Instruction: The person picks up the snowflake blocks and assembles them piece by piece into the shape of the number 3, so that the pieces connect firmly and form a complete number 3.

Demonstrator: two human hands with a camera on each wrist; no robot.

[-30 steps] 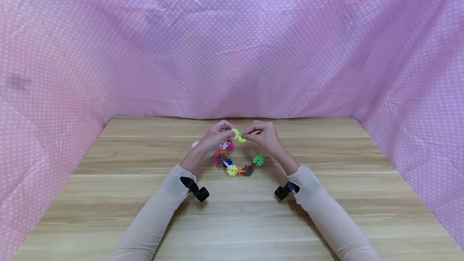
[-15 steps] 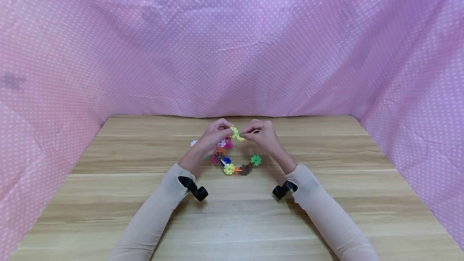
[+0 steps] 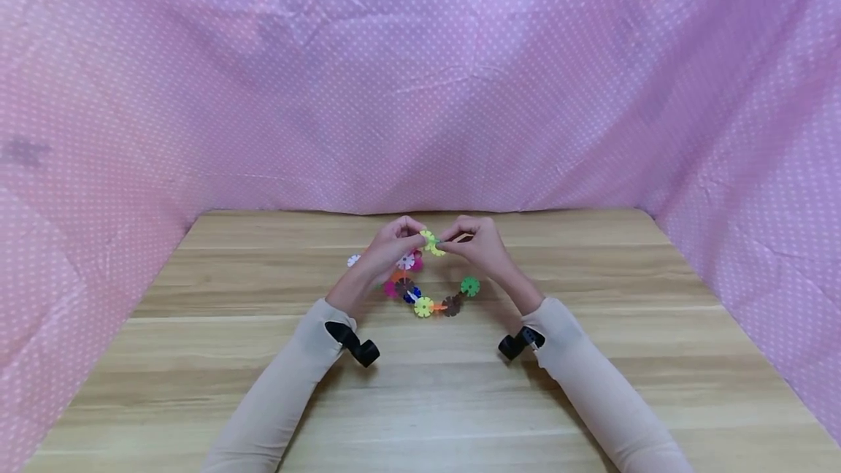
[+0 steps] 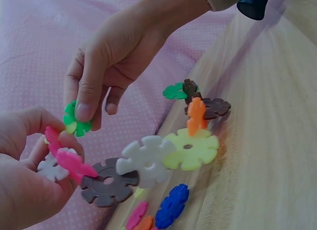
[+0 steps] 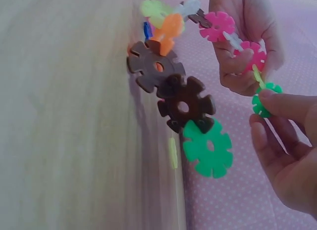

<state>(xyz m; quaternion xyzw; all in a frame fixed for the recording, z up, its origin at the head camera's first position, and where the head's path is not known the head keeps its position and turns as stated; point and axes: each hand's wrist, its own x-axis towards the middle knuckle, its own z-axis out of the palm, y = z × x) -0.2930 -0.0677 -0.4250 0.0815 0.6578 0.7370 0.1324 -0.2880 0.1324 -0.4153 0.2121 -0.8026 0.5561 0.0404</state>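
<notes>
A chain of coloured snowflake discs (image 3: 423, 301) hangs from both hands and sags onto the wooden table (image 3: 420, 400). My left hand (image 3: 412, 237) pinches the pink discs (image 4: 64, 158) at one end of the chain, beside a white disc (image 4: 49, 168). My right hand (image 3: 448, 239) pinches a small green disc (image 4: 77, 122) between thumb and forefinger, close against the left hand's pieces. The grey (image 4: 106, 183), white (image 4: 143, 158), yellow (image 4: 190, 148), orange (image 4: 196, 116) and brown (image 5: 185, 106) discs follow along the chain. A larger green disc (image 5: 208, 147) is at its far end.
A loose white disc (image 3: 354, 260) lies on the table left of my left hand. A blue disc (image 4: 172, 205) lies under the chain. Pink dotted cloth (image 3: 420, 93) walls in the table at the back and both sides. Black wrist cameras (image 3: 358, 345) sit on both sleeves.
Both hands stay together at the same spot, still pinching their pieces. The hanging part of the chain has swung slightly to the right.
</notes>
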